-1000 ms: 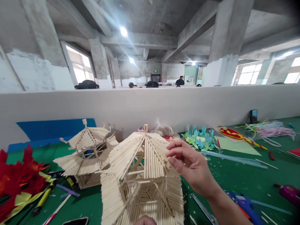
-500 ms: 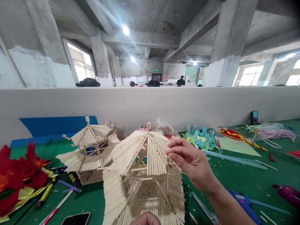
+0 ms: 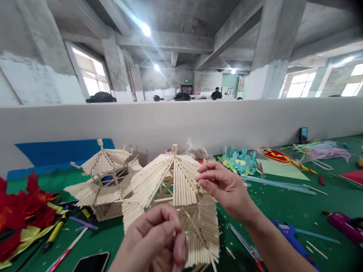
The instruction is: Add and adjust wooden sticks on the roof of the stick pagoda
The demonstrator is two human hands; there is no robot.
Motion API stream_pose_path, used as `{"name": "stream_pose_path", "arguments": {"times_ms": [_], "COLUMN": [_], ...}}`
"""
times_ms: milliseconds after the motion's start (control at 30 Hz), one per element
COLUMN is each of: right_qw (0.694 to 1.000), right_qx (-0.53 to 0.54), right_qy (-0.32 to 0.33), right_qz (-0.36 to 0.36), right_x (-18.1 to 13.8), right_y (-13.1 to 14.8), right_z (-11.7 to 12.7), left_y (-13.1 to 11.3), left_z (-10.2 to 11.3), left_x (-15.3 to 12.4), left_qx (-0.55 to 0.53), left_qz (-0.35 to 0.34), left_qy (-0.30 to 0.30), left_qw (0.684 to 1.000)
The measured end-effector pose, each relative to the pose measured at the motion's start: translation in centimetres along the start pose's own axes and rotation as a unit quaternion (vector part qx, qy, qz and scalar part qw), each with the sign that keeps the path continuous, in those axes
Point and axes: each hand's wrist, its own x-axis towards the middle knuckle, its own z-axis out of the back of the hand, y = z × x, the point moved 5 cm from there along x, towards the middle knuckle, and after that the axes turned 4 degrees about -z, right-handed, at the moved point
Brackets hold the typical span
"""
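A two-tier pavilion model of pale wooden sticks (image 3: 168,192) stands on the green table in front of me. My right hand (image 3: 222,188) rests its pinched fingertips on the right edge of the upper roof. My left hand (image 3: 155,242) is raised before the lower roof, its thumb and fingers pinched together on a short thin stick. A second, similar stick pavilion (image 3: 104,176) stands behind and to the left.
Red and yellow paper flowers (image 3: 17,215) lie far left, a black phone (image 3: 87,268) and pens near the front. A blue glue gun (image 3: 288,237), a purple tool (image 3: 350,227), teal paper flowers (image 3: 237,160) and loose sticks are on the right. A white partition (image 3: 199,123) backs the table.
My left hand has risen from the bottom edge into full view in front of the lower roof. My right hand stays at the upper roof's right edge.
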Motion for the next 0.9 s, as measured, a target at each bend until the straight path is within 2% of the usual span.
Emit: {"name": "stream_pose_path", "arguments": {"times_ms": [233,400,500,567,600,700,767,833,900], "right_qw": [1.0,1.0,1.0,1.0,1.0,1.0,1.0,1.0,1.0], "right_qx": [0.011,0.014,0.015,0.016,0.017,0.017,0.015,0.014,0.013], "right_qy": [-0.003,-0.007,-0.007,-0.006,-0.006,-0.005,-0.004,-0.002,-0.001], "right_qz": [-0.004,-0.002,-0.004,-0.006,-0.006,-0.007,-0.008,-0.006,-0.003], "right_x": [0.1,0.0,-0.1,-0.1,-0.1,-0.1,0.0,0.0,0.1], "right_y": [-0.2,-0.4,-0.4,-0.4,-0.4,-0.5,-0.5,-0.6,-0.5], "right_z": [0.2,0.5,0.6,0.6,0.6,0.7,0.7,0.6,0.4], "left_y": [-2.7,-4.2,-5.1,-5.8,-6.0,-6.6,-6.6,-6.3,-5.9], "left_z": [-0.3,-1.2,-1.3,-1.5,-1.7,-2.5,-3.1,-3.3,-3.4], "left_x": [1.2,2.4,3.0,3.4,3.5,3.8,4.0,4.3,4.6], "left_qx": [0.118,0.204,0.3,0.399,0.458,0.627,0.696,0.728,0.737], "left_qz": [-0.017,-0.052,-0.091,-0.123,-0.138,-0.207,-0.246,-0.261,-0.252], "left_qy": [-0.067,-0.052,-0.053,-0.053,-0.05,-0.041,-0.025,-0.002,0.019], "left_qw": [0.991,0.976,0.948,0.907,0.877,0.75,0.675,0.634,0.627]}}
